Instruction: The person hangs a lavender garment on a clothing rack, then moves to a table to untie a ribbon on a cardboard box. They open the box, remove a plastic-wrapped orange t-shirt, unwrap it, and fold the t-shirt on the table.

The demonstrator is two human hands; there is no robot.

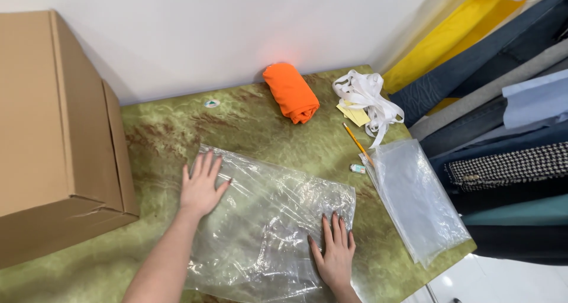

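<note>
A large clear plastic bag [272, 220] lies flat on the green marbled table [177, 125]. My left hand [201, 186] presses palm down on its upper left corner, fingers spread. My right hand [335, 253] lies flat on the bag's lower right part, fingers together and pointing away from me. Neither hand grips anything. A rolled orange cloth [291, 92] rests near the wall at the table's back.
A big cardboard box [53, 131] stands at the left. A stack of clear bags [417, 199] lies at the right edge, beside a pencil [357, 143], a small eraser [357, 169], white ribbon [367, 99] and yellow notes [355, 114]. Hanging clothes [503, 131] crowd the right.
</note>
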